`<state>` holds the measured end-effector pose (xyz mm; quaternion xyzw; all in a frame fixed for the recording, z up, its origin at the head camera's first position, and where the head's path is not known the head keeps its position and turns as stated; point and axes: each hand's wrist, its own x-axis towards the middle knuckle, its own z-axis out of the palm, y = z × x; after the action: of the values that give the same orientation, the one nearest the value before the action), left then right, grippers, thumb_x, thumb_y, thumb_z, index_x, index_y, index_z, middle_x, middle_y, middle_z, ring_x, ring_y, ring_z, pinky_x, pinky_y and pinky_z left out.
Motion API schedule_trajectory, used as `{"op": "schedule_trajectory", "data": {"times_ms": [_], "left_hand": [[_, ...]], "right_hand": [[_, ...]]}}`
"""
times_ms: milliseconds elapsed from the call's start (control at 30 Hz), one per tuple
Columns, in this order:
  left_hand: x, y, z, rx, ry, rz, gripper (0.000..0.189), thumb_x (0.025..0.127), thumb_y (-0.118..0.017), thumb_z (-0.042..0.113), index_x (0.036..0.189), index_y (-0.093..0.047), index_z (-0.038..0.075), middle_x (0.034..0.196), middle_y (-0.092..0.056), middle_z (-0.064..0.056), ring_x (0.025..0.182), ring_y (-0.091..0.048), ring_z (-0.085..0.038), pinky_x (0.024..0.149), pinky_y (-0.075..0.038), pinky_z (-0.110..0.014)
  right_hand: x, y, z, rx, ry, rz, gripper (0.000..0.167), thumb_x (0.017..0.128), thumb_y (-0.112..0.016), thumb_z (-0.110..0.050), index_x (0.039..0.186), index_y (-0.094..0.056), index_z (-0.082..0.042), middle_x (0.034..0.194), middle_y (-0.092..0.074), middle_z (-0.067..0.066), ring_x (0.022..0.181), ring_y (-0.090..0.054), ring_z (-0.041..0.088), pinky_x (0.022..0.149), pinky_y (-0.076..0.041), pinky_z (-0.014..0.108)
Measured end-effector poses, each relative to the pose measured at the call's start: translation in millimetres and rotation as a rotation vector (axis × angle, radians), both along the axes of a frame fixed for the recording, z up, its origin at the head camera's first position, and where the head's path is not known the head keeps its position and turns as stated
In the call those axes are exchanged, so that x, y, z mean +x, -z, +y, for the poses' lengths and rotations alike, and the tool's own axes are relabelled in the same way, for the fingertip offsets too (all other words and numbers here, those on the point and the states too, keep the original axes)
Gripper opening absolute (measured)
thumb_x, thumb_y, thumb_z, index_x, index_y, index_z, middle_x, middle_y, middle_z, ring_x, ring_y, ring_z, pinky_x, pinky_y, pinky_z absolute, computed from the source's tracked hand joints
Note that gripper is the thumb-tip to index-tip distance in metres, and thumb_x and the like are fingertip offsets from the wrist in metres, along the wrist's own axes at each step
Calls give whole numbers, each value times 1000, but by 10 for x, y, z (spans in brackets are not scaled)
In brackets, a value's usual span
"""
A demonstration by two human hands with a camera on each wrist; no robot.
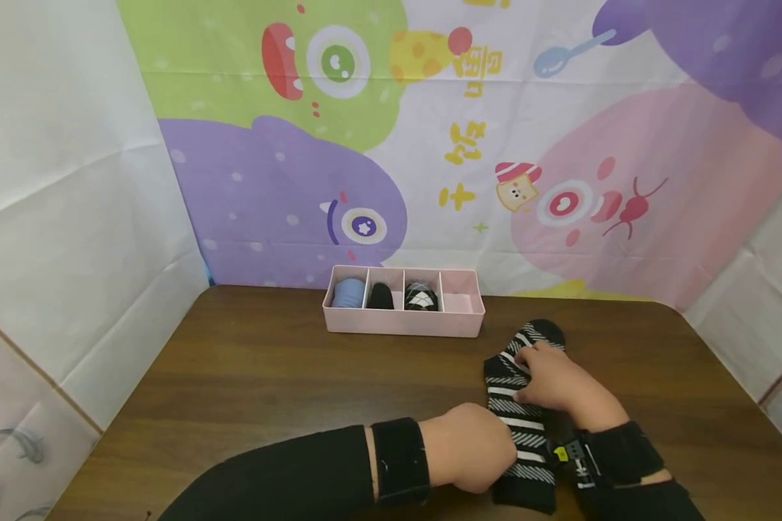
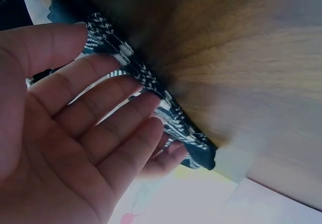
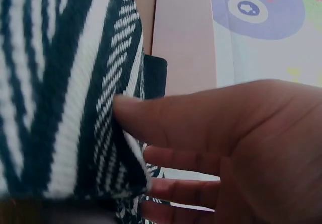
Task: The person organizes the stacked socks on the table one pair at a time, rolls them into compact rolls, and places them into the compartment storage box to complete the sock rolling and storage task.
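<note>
A black-and-white striped sock point(image 1: 528, 439) lies lengthwise on the table at the right, its black toe away from me; whether a second one lies beneath it, I cannot tell. My left hand point(image 1: 476, 449) is at its left edge near the cuff. In the left wrist view the fingers are nearly straight, their tips against the sock point(image 2: 146, 78). On the heel part rests my right hand point(image 1: 557, 380), thumb and forefinger spread apart. From the right wrist, the thumb touches the striped knit point(image 3: 75, 93), and the other fingertips are partly hidden behind it.
A pink divided box point(image 1: 404, 323) stands at the table's back edge. Its compartments hold a blue rolled bundle point(image 1: 348, 293), a black one point(image 1: 381, 297) and a black-and-white checked one point(image 1: 421, 297). A cartoon-printed cloth point(image 1: 430, 239) hangs behind the brown wooden table point(image 1: 267, 376).
</note>
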<state>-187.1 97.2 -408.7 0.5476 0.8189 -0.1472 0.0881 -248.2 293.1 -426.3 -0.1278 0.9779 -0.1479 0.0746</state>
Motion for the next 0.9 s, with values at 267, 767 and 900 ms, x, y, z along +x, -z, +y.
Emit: {"op": "schedule_trajectory", "data": {"times_ms": [267,767,900], "left_hand": [[99,-15,-137,15,58,31,8,97,-71,28,90,-76,29,85,-68,12,69,-58,-4,67,-54,-27],[254,-7,-424,89,107,31,9,98,-71,32,94,-79,28,84,-67,13,68,-56,-2,69,-52,-23],[298,29,-489,102,109,74,11,97,-71,35,92,-79,30,81,-66,14,68,-55,-3,67,-51,-22]], "right_hand": [[28,-10,-126,19,-44,3,55,75,-90,-34,116,-64,-7,114,-56,11,110,-54,40,90,-44,63],[117,56,-447,22,-118,13,53,76,-91,-35,116,-67,-10,115,-55,9,111,-54,32,94,-49,54],[138,77,-533,31,-130,22,54,77,-91,-36,118,-66,-10,117,-56,10,115,-53,33,97,-47,54]]}}
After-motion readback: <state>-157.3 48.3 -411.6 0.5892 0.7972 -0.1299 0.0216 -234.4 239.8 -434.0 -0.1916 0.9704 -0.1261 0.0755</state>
